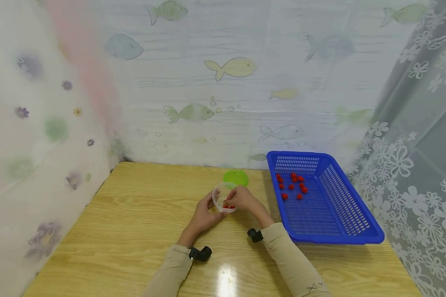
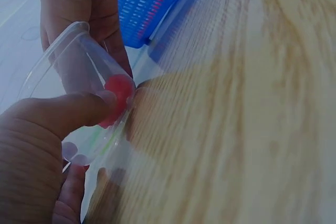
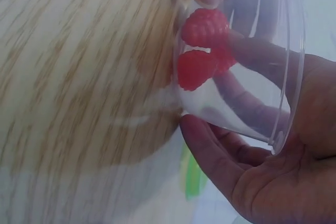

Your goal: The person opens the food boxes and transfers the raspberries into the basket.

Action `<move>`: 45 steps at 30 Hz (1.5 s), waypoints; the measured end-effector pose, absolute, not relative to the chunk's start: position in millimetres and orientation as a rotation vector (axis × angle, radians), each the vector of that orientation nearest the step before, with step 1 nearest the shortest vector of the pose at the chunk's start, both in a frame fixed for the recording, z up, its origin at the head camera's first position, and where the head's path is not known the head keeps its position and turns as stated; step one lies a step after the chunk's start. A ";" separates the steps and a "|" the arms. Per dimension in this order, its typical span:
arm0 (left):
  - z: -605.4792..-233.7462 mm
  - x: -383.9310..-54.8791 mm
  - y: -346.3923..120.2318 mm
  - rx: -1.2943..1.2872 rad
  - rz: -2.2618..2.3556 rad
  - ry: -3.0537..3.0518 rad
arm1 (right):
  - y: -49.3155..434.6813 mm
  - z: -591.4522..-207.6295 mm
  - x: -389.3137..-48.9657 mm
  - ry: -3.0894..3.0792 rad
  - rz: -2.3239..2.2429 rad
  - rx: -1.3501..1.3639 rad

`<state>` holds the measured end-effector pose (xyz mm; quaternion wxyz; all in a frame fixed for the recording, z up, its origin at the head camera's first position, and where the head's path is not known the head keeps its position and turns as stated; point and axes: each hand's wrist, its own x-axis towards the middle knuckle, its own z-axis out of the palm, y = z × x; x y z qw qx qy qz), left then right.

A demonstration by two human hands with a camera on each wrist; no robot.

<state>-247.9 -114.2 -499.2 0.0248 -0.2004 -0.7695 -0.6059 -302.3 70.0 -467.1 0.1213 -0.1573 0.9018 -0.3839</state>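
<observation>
My left hand (image 1: 203, 215) holds a clear plastic cup (image 3: 252, 9) by its side, tilted low over the table. In the right wrist view the left thumb presses the cup's outer wall near its base. Several red raspberries (image 3: 197, 69) lie at the bottom, seen through the wall. My right hand (image 1: 247, 201) reaches in over the rim, its thumb and a finger pinching a raspberry (image 3: 207, 27) inside. Its other fingers (image 3: 207, 150) stay outside along the cup. Just behind the cup lies a round green lid (image 1: 239, 177).
A blue perforated basket (image 1: 319, 227) stands on the right of the wooden table (image 1: 134, 206), with several raspberries (image 1: 299, 196) toward its far left. A fish-patterned curtain (image 1: 193, 136) hangs along the back edge; more patterned cloth hangs at both sides.
</observation>
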 end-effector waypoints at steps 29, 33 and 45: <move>-493.2 -245.9 -113.5 -0.566 -1.900 -2.332 | 71.1 -480.5 -295.7 2.613 -1.516 -0.461; -493.5 -245.6 -112.8 -0.556 -1.882 -2.334 | 70.3 -478.6 -290.2 2.631 -1.624 -0.408; -500.5 -251.3 -111.8 -0.538 -1.897 -2.319 | 68.5 -476.6 -286.9 2.668 -1.873 -0.354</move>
